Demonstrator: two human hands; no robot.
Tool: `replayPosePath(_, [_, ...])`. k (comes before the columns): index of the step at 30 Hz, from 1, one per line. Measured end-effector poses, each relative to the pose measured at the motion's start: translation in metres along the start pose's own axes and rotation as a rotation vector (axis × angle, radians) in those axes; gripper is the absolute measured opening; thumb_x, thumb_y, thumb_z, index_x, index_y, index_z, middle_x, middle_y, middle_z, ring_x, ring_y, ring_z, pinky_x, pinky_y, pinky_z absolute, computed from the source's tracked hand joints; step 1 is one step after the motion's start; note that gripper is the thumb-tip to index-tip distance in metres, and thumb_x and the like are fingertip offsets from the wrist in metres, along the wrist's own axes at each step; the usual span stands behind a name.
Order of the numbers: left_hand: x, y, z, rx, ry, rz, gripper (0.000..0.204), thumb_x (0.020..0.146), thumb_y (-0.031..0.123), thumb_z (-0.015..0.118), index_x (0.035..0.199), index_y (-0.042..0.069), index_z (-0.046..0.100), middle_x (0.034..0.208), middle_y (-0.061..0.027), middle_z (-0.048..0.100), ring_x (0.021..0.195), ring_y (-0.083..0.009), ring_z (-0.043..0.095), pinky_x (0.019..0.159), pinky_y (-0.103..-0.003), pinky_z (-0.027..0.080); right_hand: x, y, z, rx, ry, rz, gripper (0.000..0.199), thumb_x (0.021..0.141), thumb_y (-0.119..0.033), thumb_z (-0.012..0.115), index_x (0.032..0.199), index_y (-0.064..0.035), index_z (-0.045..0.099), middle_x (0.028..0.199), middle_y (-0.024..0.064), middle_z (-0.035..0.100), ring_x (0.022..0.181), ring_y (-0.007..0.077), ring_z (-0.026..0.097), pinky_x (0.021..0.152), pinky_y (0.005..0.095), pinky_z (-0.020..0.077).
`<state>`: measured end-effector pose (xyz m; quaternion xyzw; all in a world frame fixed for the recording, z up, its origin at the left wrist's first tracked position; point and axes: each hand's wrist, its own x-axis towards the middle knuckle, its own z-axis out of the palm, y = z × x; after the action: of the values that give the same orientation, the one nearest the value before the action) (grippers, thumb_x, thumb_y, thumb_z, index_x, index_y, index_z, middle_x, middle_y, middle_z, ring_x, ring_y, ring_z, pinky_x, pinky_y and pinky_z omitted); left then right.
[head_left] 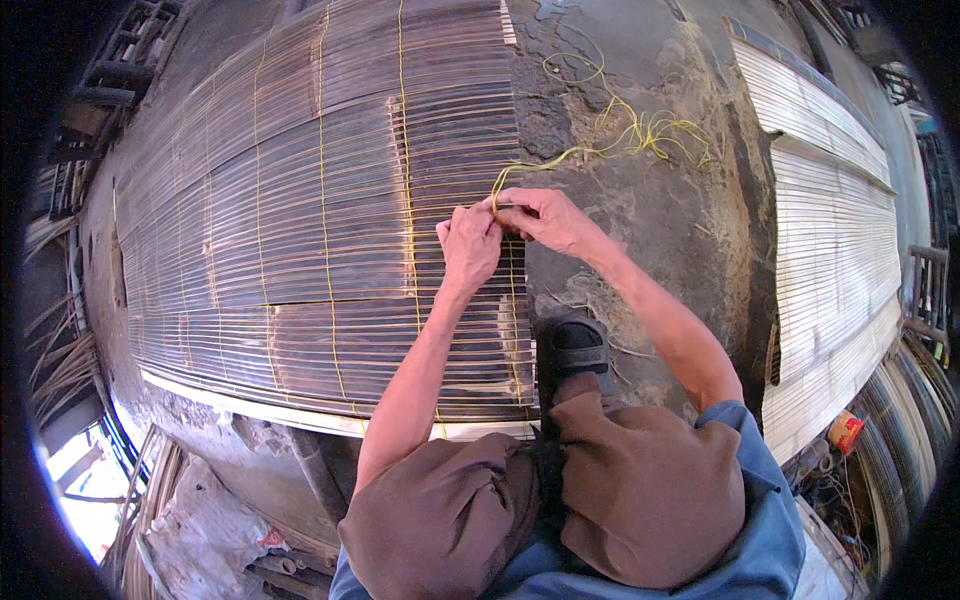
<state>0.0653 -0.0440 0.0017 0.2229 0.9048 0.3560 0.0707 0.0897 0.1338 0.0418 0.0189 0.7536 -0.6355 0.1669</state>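
Observation:
A wide mat of thin slats (365, 235), tied in rows with yellow cord, lies on dark boards to my left. At its right edge my left hand (470, 245) rests on the slats with its fingers closed; what is between the fingertips is hidden. Touching or nearly touching it, my right hand (550, 220) pinches a yellow cord (560, 158), which loops up between the hands. From there the cord trails off to the right and ends in a loose tangle (665, 132) on the floor.
My sandalled foot (580, 345) stands beside the mat's right edge. Farther right lies a pale slatted panel (835, 230). A pale strip (270, 412) runs along the mat's near side. A red container (845, 431) sits at the lower right, and a whitish sheet (205, 530) at the lower left.

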Motion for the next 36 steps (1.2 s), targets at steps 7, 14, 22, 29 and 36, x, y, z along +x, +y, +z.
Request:
replayPosePath(7, [0.005,0.011,-0.008,-0.044,0.008,0.06,0.009,0.084,0.012,0.062,0.089,0.009,0.07,0.091,-0.0026,0.064,0.09,-0.0232,0.054,0.085,-0.039,0.033,0.018,-0.001,-0.004,-0.293,0.197,-0.216,0.018,0.095,-0.021,0.064,0.099,-0.0036,0.063,0.075,0.0131,0.063,0.067,0.0289,0.06,0.063,0.0382,0.0456])
replayPosePath(14, [-0.002,0.017,-0.008,0.04,0.154,0.15,0.008,0.092,0.018,0.067,0.09,0.01,0.068,0.093,-0.0019,0.063,0.092,-0.0237,0.055,0.087,-0.038,0.035,-0.006,0.02,-0.001,-0.358,0.497,-0.02,0.021,0.093,-0.02,0.061,0.088,-0.0006,0.056,0.076,0.0204,0.064,0.07,0.0416,0.062,0.061,0.0454,0.0468])
replayPosePath(22, [-0.005,0.011,-0.002,0.085,0.35,0.211,0.007,0.093,0.016,0.068,0.093,0.009,0.068,0.104,-0.0024,0.067,0.101,-0.0239,0.06,0.096,-0.04,0.038,-0.004,0.035,0.004,-0.05,0.565,0.069,0.02,0.096,-0.015,0.06,0.086,0.0004,0.055,0.07,0.0152,0.066,0.062,0.027,0.066,0.059,0.0404,0.0499])
replayPosePath(29, [0.014,0.012,-0.009,-0.012,0.07,0.011,0.018,0.097,0.029,0.061,0.09,0.016,0.072,0.091,0.0024,0.064,0.093,-0.0215,0.053,0.092,-0.038,0.029,0.036,-0.03,-0.011,-0.073,0.362,-0.034,0.022,0.103,-0.018,0.056,0.089,-0.0024,0.053,0.071,0.0041,0.065,0.062,0.0096,0.062,0.058,0.0277,0.0512])
replayPosePath(36, [0.016,0.01,-0.008,0.018,0.028,-0.015,0.017,0.095,0.028,0.062,0.088,0.016,0.07,0.085,0.002,0.061,0.087,-0.0201,0.052,0.086,-0.04,0.029,0.019,0.002,-0.025,0.158,0.084,-0.007,0.027,0.102,-0.017,0.059,0.126,-0.0068,0.065,0.085,0.0035,0.069,0.07,0.0092,0.061,0.065,0.0267,0.0508])
